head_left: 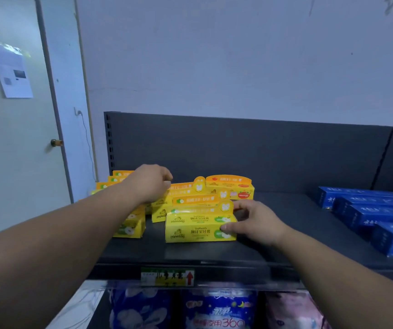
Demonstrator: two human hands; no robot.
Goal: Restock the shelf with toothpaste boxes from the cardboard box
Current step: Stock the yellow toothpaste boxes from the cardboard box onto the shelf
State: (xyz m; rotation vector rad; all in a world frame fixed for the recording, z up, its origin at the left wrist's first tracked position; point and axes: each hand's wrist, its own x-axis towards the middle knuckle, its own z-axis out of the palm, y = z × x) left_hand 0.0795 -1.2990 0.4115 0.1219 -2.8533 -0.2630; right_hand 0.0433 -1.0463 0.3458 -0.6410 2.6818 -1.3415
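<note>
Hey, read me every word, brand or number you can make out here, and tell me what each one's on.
"360": on the blue pack under the shelf.
Red up arrow, handwriting blurred: on the shelf-edge label.
Blurred: print on the yellow toothpaste boxes.
Unreadable: white characters on the blue boxes.
Too small: the paper on the door.

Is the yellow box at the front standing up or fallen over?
Standing up. The front yellow box rests on its long bottom edge on the shelf, label facing forward, right hand holding its end.
</note>
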